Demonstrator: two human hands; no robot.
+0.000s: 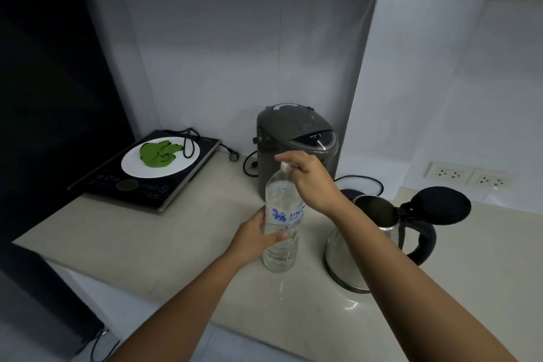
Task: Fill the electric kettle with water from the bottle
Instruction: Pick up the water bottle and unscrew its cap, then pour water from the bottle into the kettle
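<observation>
A clear plastic water bottle (280, 244) with a blue-and-white label stands upright on the beige counter (164, 244), mostly full. My left hand (255, 236) wraps around its middle from the left. My right hand (308, 179) is closed over the white cap at its top. Just right of the bottle stands a steel electric kettle (379, 220) with a black handle. Its black lid (440, 204) is flipped open to the right, and my right forearm crosses in front of its body.
A grey hot-water dispenser (293, 138) stands behind the bottle with cords beside it. At the left, an induction cooktop (141, 185) carries a white plate (155, 167) with a green cloth. Wall sockets (470, 176) sit at the right. The counter's front edge runs below my arms.
</observation>
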